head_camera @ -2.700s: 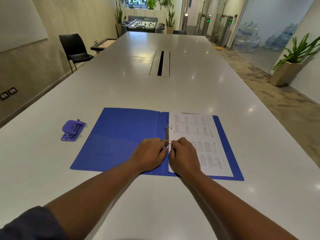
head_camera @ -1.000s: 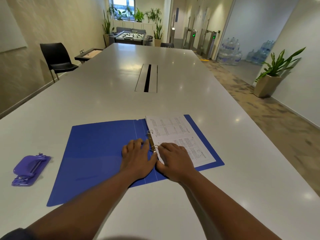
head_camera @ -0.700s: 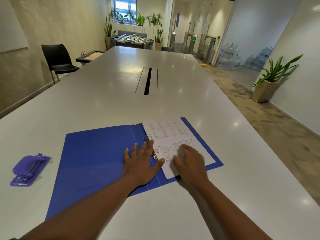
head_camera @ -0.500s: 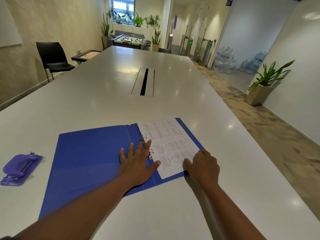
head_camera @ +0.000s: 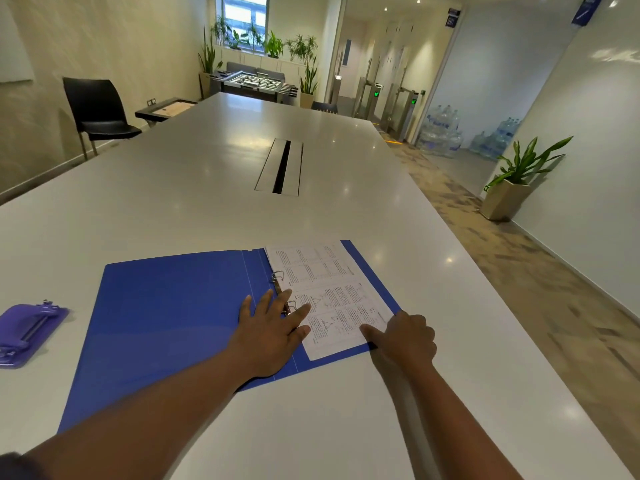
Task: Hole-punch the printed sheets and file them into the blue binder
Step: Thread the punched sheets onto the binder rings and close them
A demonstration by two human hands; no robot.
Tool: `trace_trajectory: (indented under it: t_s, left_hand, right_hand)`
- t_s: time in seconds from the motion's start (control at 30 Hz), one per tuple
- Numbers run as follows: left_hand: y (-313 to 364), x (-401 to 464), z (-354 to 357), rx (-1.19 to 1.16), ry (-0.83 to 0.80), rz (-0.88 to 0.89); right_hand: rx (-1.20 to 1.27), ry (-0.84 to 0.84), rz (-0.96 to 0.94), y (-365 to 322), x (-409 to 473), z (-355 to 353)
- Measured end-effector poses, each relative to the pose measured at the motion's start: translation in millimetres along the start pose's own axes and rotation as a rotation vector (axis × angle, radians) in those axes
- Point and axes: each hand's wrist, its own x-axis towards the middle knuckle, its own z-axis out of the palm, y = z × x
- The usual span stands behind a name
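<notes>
The blue binder lies open on the white table. Printed sheets sit on its right half, threaded on the two metal rings. My left hand rests flat on the spine with its fingers spread, touching the near ring and the sheets' left edge. At the near right corner of the binder, my right hand has its thumb on top of the sheets and its fingers curled at the cover's edge. The purple hole punch stands apart at the far left.
A cable slot runs down the middle of the table beyond the binder. A black chair stands by the left wall. The table's right edge drops to carpet, with a potted plant by the wall.
Both hands left the near ring. The left hand flattened onto the spine, and the right hand slid across the sheets to the binder's near right corner. The view shifted left.
</notes>
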Motion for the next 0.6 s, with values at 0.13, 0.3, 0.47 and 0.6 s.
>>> trace_trajectory:
  t_s: [0.13,0.3,0.47,0.6]
  left_hand:
    - [0,1,-1,0.0,-0.007,-0.008]
    - [1,0,-1,-0.018,0.008,-0.013]
    - [0,0,1,-0.028,0.014,-0.017]
    - [-1,0,2,-0.04,0.019,-0.017]
  right_hand:
    - [0.232,-0.026,0.065,6,13,-4]
    - [0.483,0.039,0.105,11,19,-3]
    - [0.564,0.13,0.059,10,18,-7]
    - [0.57,0.136,0.041,10,17,-6]
